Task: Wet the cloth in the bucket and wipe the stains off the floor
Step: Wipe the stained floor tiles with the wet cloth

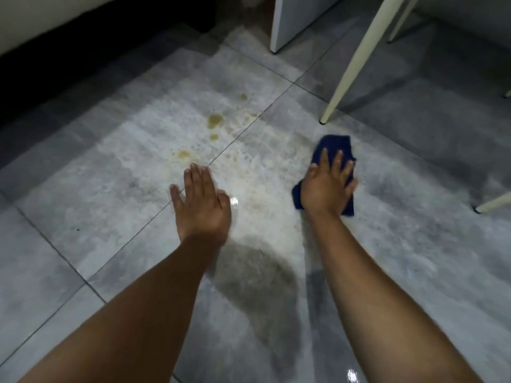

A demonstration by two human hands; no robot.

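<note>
A dark blue cloth [335, 147] lies flat on the grey tiled floor [110, 189], right of centre. My right hand [329, 186] presses down on it with fingers spread, covering its middle. My left hand [201, 200] rests flat on the wet floor with fingers apart and holds nothing. Several yellow-brown stains [215, 120] dot the tiles just beyond my left hand, the nearest one [184, 153] a short way from its fingertips. The floor around both hands shines wet. No bucket is in view.
A slanted white chair leg [356, 59] meets the floor just beyond the cloth. Another white leg [495, 203] pokes in at the right edge. A white cabinet [290, 20] stands at the top centre. A dark strip under furniture [55, 70] runs along the upper left.
</note>
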